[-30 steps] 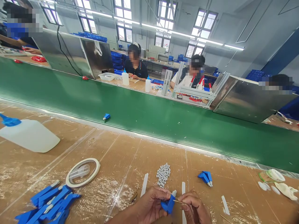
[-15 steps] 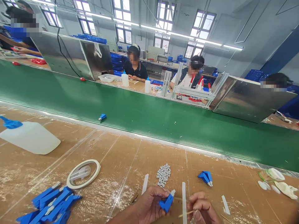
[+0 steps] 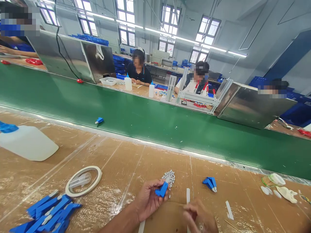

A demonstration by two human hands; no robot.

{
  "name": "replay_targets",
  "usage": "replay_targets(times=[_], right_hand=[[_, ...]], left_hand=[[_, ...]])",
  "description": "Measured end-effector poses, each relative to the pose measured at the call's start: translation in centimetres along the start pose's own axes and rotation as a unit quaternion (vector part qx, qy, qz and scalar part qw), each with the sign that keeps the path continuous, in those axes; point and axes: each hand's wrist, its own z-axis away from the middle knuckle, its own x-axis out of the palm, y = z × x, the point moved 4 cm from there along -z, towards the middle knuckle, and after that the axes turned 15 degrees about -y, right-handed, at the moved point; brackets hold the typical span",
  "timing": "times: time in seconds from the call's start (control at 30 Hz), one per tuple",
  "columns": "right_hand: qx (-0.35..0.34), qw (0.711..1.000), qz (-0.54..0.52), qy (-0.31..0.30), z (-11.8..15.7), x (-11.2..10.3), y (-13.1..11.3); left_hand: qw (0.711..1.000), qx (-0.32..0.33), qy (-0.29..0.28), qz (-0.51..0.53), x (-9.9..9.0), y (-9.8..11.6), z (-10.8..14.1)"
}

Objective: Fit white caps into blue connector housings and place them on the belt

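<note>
My left hand (image 3: 149,200): fingers grasping one angular blue plastic piece (image 3: 161,190) with a pale grey tip, held over the glossy brown table (image 3: 136,155), in front of a pile of small grey pieces (image 3: 171,176). My right hand (image 3: 200,214): blurred, beside a narrow white strip (image 3: 188,194); I cannot tell whether its fingers grasp anything. Rightward: a pair of blue, grey-tipped pieces (image 3: 209,183). Leftward: a heap of similar blue pieces (image 3: 50,212); near it, a cream ring-shaped roll (image 3: 99,176); beyond, a translucent white bottle (image 3: 31,142), blue-capped.
</note>
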Motion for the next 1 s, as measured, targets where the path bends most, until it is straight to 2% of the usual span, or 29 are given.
replay_targets(times=[0.07, 0.13, 0.3, 0.47, 0.77, 0.9, 1.0], right_hand=[[-0.038, 0.996, 0.082, -0.022, -2.6, -0.8, -1.1], [-0.071, 0.982, 0.165, -0.050, -5.0, -1.0, -1.7], [-0.127, 0.955, 0.247, -0.103, -8.3, -0.2, -1.0], [-0.128, 0.925, 0.326, -0.145, -9.1, -0.2, -0.8], [-0.107, 0.858, 0.444, -0.234, -10.9, -0.7, -4.4], [-0.084, 0.845, 0.463, -0.255, -11.0, -0.4, -4.7], [-0.067, 0.845, 0.463, -0.260, -10.4, -0.3, -4.1]], left_hand=[[0.999, 0.045, 0.020, 0.008, -0.2, 1.0, -0.1], [0.997, 0.063, 0.035, 0.014, -0.4, 1.5, -0.4], [0.996, 0.073, 0.052, 0.019, -0.9, 1.6, -1.1], [0.995, 0.080, 0.047, 0.020, -1.0, 1.3, -1.4], [0.996, 0.084, 0.033, 0.016, -1.4, 0.9, -1.6], [0.995, 0.087, 0.035, 0.013, -1.4, 0.8, -1.7], [0.995, 0.089, 0.036, 0.013, -1.3, 0.8, -1.8]])
